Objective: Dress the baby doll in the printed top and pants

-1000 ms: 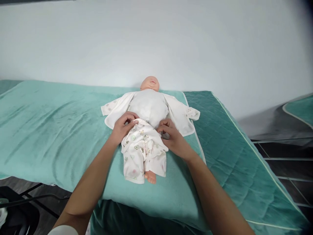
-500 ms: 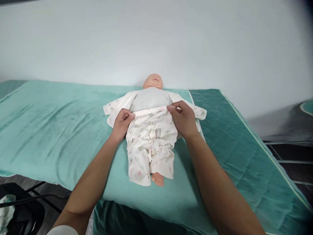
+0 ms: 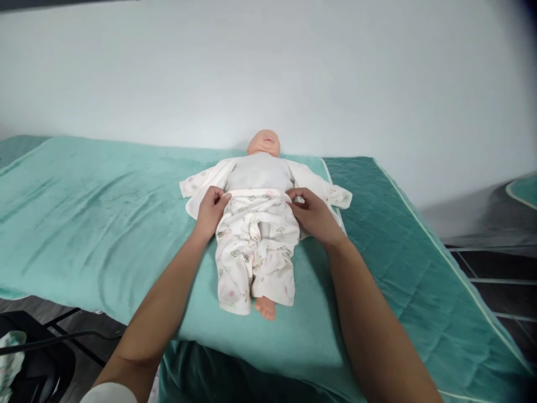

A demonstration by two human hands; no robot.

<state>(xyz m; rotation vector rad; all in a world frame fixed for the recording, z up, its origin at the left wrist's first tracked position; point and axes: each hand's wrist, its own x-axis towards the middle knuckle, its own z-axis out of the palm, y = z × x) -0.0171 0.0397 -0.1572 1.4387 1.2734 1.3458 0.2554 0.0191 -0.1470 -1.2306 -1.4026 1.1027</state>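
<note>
A baby doll (image 3: 263,143) lies on its back, its head toward the wall. Its white printed jacket (image 3: 218,170) is spread open under it, with the sleeves out to both sides and the grey-white torso (image 3: 260,172) bare between them. White baby trousers (image 3: 268,224) with small prints cover the hips and legs. One foot (image 3: 265,308) sticks out of a leg end; the other foot is hidden. My left hand (image 3: 211,212) pinches the waistband at its left end. At the right end, my right hand (image 3: 312,215) has thumb and fingers closed on the waistband's edge.
A light green blanket (image 3: 104,224) covers the bed under the doll. Darker quilted cloth (image 3: 403,268) lies to the right. Behind stands a pale wall (image 3: 268,67). A black chair (image 3: 37,358) with a patterned cloth is at lower left.
The waistband, stretched up and outward before, now lies lower and flatter against the doll's waist. My right hand has come slightly down with it. The view has shifted a little.
</note>
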